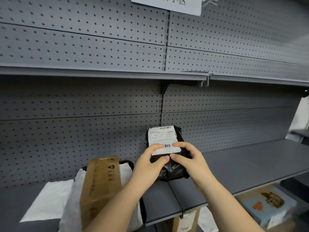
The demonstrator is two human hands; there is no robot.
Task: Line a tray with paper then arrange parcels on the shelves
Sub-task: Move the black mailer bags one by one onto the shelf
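A black plastic parcel (173, 169) with a white shipping label stands upright on the grey shelf (242, 166), leaning toward the pegboard back. My left hand (148, 163) grips its lower left side, thumb on the front below the label. My right hand (187, 158) grips its right side, fingers curled over the label's lower edge. To the left, a brown cardboard box (100, 188) stands in a black tray (142, 210) lined with white paper (70, 208).
An upper grey shelf (100, 72) runs across above, with a white sign (167, 4) on the pegboard. A white paper sheet (50, 200) lies on the shelf at left. A blue printed box (267, 206) sits on the level below at right.
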